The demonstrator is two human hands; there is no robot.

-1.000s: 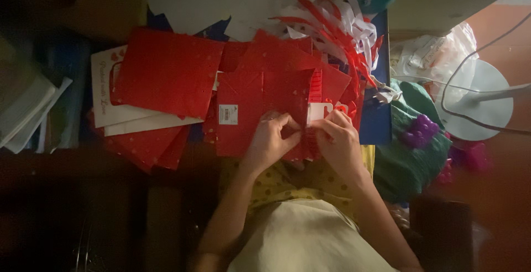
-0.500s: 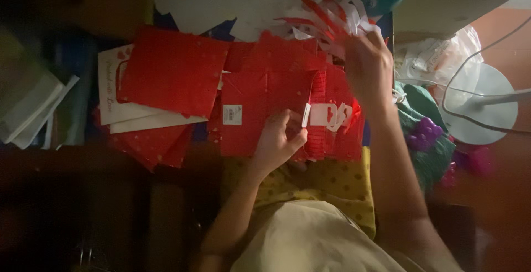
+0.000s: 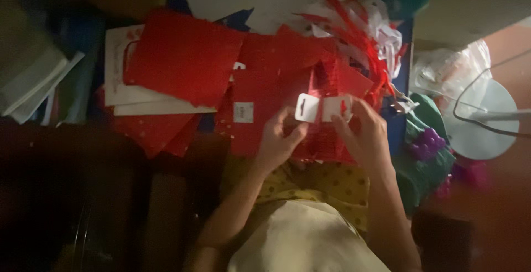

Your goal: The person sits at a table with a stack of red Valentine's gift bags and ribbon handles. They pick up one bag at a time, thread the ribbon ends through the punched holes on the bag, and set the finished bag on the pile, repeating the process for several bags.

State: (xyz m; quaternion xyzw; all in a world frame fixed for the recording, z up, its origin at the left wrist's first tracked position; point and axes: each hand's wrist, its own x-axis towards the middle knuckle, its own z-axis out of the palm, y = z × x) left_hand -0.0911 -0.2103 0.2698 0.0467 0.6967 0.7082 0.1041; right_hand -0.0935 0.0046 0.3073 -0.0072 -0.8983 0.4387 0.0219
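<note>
Seen from above in dim light. Nearest the viewer, a lap in pale cloth over a yellow dotted garment [image 3: 332,186]. Both forearms reach up from 6 o'clock toward the middle of the picture.

The left hand [image 3: 278,139] has its fingers closed on a small white hang tag [image 3: 306,107] with a slot near its top. The right hand [image 3: 365,131], just beside it at 3 o'clock, pinches a second white tag [image 3: 336,107]; the two tags sit side by side, nearly touching. Both wrists are bent slightly back, thumbs toward the viewer, fingertips pointing to 12 o'clock.

To do this well, judging from the grip: hold each tag by its edges, keep the tags level, and work above the red sheet [image 3: 323,133] directly beneath so nothing drops into the clutter.

Beyond, a heap of red paper bags [image 3: 185,56] covers the counter from 10 to 12 o'clock, with red and white ribbon handles [image 3: 365,34] at 1 o'clock. At 3 o'clock lie a green pouch [image 3: 428,139] and a white round lamp base [image 3: 487,122].
</note>
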